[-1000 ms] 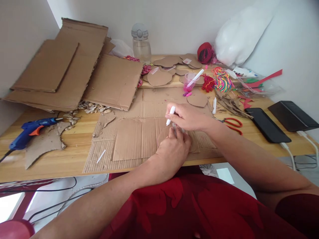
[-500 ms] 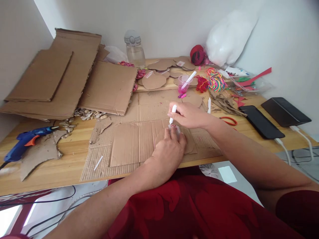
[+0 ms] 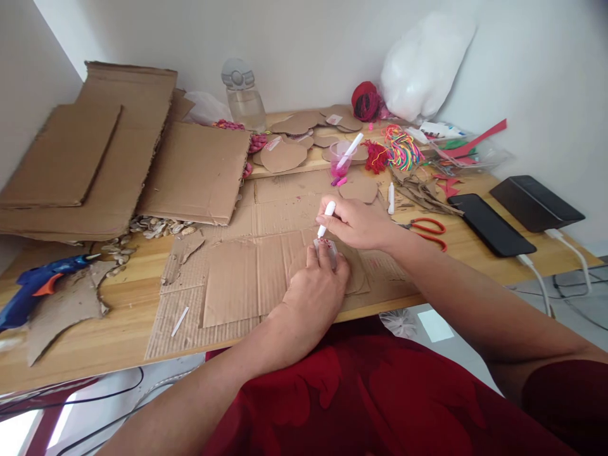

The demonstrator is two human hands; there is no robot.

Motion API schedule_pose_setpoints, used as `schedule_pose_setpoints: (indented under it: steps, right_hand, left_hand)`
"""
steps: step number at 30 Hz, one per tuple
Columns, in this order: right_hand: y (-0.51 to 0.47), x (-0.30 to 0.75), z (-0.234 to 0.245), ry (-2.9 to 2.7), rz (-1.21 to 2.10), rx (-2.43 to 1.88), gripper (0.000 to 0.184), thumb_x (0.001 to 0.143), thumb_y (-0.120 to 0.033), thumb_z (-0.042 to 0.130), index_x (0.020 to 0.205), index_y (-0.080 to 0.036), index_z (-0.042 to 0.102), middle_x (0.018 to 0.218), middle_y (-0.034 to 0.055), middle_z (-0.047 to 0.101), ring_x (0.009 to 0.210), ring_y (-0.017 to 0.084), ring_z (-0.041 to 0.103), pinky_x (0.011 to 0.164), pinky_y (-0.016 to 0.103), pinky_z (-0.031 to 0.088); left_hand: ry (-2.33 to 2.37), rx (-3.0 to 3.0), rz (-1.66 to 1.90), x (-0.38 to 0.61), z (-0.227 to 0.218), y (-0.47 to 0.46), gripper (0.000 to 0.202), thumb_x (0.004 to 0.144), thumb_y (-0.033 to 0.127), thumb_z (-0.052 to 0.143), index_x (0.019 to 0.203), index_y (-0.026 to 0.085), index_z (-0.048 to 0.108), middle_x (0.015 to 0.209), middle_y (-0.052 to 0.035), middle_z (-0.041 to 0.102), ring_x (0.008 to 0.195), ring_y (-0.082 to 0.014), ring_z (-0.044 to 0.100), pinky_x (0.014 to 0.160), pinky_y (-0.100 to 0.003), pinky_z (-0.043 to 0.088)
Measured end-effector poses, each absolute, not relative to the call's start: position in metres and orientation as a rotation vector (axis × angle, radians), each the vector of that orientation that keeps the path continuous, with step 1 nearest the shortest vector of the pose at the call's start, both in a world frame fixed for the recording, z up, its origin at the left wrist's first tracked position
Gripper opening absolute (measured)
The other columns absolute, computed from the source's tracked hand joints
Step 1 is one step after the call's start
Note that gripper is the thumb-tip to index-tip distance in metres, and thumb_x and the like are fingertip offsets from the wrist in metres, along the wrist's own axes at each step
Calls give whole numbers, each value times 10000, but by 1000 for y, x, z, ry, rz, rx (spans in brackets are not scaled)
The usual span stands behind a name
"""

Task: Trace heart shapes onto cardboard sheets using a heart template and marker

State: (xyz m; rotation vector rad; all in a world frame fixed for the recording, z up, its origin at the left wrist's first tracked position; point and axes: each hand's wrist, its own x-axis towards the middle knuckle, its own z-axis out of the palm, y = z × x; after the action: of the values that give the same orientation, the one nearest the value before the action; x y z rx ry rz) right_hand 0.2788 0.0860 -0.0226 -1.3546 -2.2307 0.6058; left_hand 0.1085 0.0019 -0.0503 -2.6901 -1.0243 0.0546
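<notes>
My right hand (image 3: pixel 354 221) pinches a white marker (image 3: pixel 327 218), its tip down at a small white label (image 3: pixel 325 243) with red marks. The label sits on a rounded cardboard piece (image 3: pixel 356 269) that is mostly hidden under my left hand (image 3: pixel 317 288). That left hand lies with its fingers stretched out, pressing on the label's near edge. Beneath are a flat cardboard rectangle (image 3: pixel 232 278) and a larger cardboard sheet (image 3: pixel 159 329). What the marker tip has drawn is too small to make out.
To the right lie orange-handled scissors (image 3: pixel 430 225), a phone (image 3: pixel 491 225) and another white marker (image 3: pixel 391 198). A plastic cup (image 3: pixel 341 158) holding a marker and pink stuff stands behind. At left are a blue glue gun (image 3: pixel 45 282) and cardboard sheets (image 3: pixel 194 164); a bottle (image 3: pixel 244 95) stands behind.
The camera view has shifted slightly, so the table things appear farther left. More of the scissors shows. Both hands keep nearly the same pose, the marker still at the label.
</notes>
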Motion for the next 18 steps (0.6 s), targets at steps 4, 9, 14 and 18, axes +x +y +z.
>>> schedule_pose_setpoints:
  steps: [4, 9, 14, 18]
  right_hand:
    - [83, 281, -24, -2200, 610, -1376, 177, 984, -357, 489, 884, -214, 520, 748, 2, 601, 688, 166, 514, 687, 305, 329]
    - [69, 302, -18, -2191, 624, -1456, 207, 979, -368, 505, 842, -214, 526, 712, -3, 575, 664, 163, 489, 675, 305, 315]
    - [66, 307, -19, -2172, 662, -1432, 221, 990, -355, 487, 821, -215, 511, 684, -19, 538, 645, 152, 456, 677, 304, 313]
    - [79, 291, -24, -2144, 666, -1408, 181, 990, -325, 488, 847, -215, 507, 740, -9, 561, 674, 154, 472, 694, 303, 319]
  left_hand:
    - [-1043, -2682, 107, 108, -49, 1, 500, 996, 87, 505, 1495, 74, 530, 1537, -339, 502, 1412, -430, 554, 846, -420, 672]
    - [-1048, -2695, 150, 108, -48, 3, 498, 1016, 101, 476, 1512, 80, 511, 1519, -329, 527, 1397, -421, 572, 876, -428, 667]
    - [-1046, -2694, 159, 109, -46, 4, 508, 1014, 93, 459, 1520, 82, 506, 1527, -324, 523, 1404, -421, 564, 855, -424, 676]
    - [-1100, -2704, 271, 110, -42, 3, 525, 1024, 107, 446, 1548, 126, 477, 1567, -316, 481, 1418, -427, 549, 766, -409, 692]
